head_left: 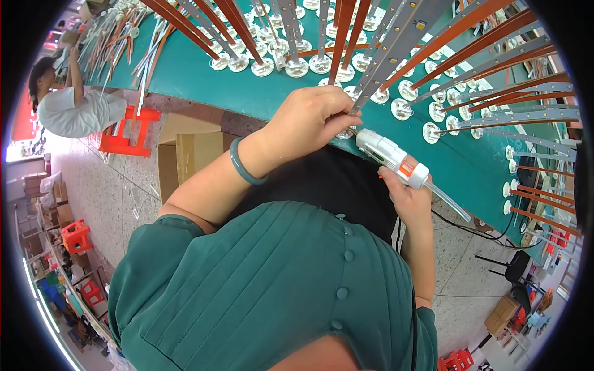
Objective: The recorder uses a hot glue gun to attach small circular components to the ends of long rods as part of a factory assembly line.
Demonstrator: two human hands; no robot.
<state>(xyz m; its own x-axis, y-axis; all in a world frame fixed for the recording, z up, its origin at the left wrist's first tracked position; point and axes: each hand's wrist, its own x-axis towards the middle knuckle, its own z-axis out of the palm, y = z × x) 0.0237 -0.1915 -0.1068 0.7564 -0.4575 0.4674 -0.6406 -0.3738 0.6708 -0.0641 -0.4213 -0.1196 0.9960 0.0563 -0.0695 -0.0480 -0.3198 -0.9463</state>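
Between the fingers of my left hand (312, 117) is the lower end of a grey LED strip (396, 52), which rises away toward the top of the view. A bangle circles that wrist. My right hand (408, 196) grips a white glue gun (387, 153) with an orange patch. Its nozzle points left, close to my left fingertips and the strip's foot. From the gun's back end sticks a clear glue stick (450, 202). Under my left fingers a white round base (344, 133) shows in part; whether the strip touches it is hidden.
Many white round bases (431, 132) with upright grey and brown strips crowd the green table (185, 77). Loose strips (117, 43) lie far left. A cardboard box (195, 157) stands below the table edge. A co-worker (77, 114) is by a red stool (133, 133). Black cable (476, 232) hangs right.
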